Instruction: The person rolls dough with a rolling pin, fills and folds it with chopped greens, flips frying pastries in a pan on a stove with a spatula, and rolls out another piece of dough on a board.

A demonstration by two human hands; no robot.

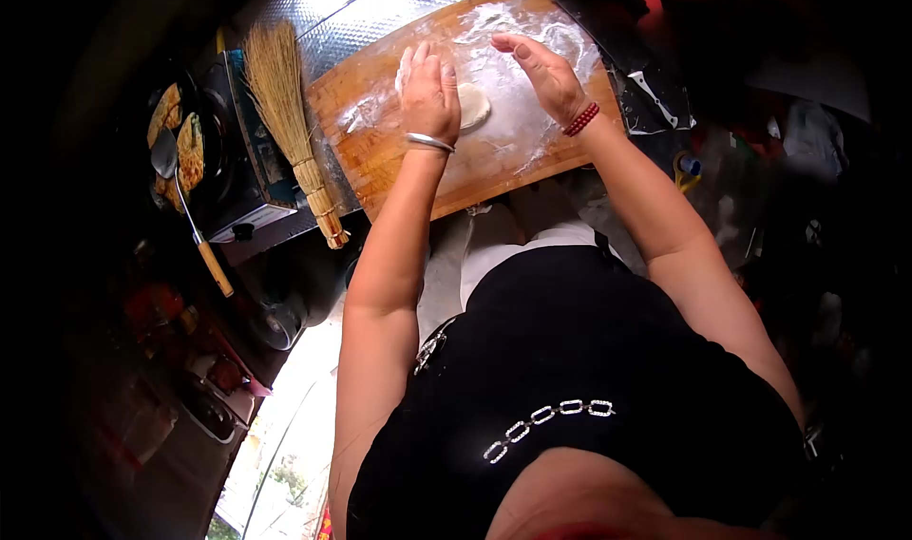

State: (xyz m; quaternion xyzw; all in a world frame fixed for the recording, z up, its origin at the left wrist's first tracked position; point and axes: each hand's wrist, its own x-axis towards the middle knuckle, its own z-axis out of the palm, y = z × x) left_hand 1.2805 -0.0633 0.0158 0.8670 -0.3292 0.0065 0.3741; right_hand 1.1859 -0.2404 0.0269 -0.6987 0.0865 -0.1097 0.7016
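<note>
A round, flat piece of dough (474,107) lies on a floured wooden board (380,165). My left hand (430,95), with a silver bangle at the wrist, is at the dough's left edge, its fingers stretched out and dusted with flour. Whether it touches the dough or hovers over it, I cannot tell. To the right of the dough, my right hand (549,73) is held apart from it, fingers extended and nothing in them. A red beaded bracelet circles that wrist. White flour (508,29) is spread over the board's upper right part.
A straw brush (285,94) lies along the board's left side. Farther left, a dark pan on a stove (256,160) holds browned flatbreads (191,151) and a spatula (195,222) with a wooden handle. A white-handled knife (651,96) lies right of the board.
</note>
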